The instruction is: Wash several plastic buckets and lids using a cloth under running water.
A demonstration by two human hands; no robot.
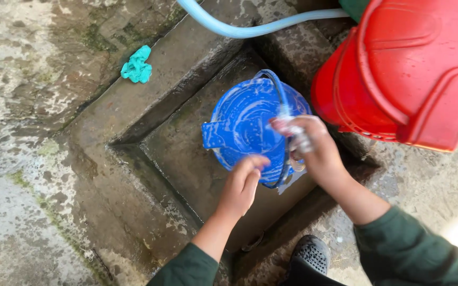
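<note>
Wet concrete washing pit point(186, 159), mossy ground point(33, 79), blue bucket point(239, 122)

Red barrel point(414, 69), teal rag point(137, 65), hose point(250, 29)

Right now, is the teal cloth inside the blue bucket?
No, the teal cloth lies on the concrete ledge, apart from the blue bucket.

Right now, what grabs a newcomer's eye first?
The soapy blue bucket in the sunken concrete basin, centre frame, with the left hand on its near rim and the right hand at its handle side. Next, the big red container at upper right, and a teal cloth on the ledge upper left.
</note>
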